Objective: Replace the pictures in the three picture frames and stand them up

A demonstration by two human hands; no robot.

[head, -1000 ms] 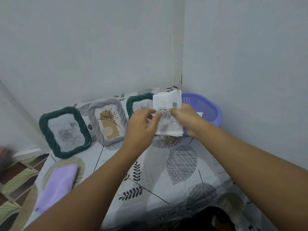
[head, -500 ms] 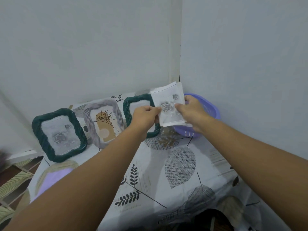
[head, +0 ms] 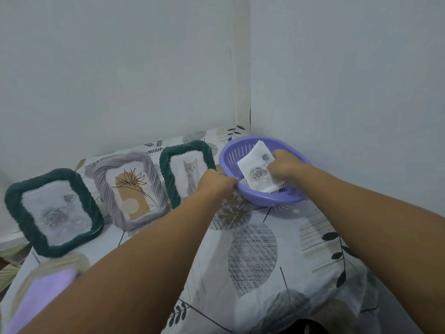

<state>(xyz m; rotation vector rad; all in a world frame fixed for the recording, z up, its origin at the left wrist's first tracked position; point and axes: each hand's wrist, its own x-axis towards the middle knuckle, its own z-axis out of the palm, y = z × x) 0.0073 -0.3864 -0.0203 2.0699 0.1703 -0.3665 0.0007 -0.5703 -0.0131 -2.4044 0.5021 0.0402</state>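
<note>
Lilac cloth [head: 45,297] lies nearest on the leaf-patterned surface [head: 252,261]. Farther on, left fingers [head: 227,183] grip the purple basket [head: 265,197] rim while the right hand [head: 286,165] presses the spare pictures [head: 255,172] inside; best to steady the basket and lay them flat. To the left, three frames [head: 134,191] stand upright before pale walls [head: 120,68].

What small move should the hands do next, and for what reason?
Probably the right hand should let go of the rose pictures and lift out of the purple basket, while the left hand grips the rim. The stack already lies inside, and all three frames stand filled by the wall.
</note>
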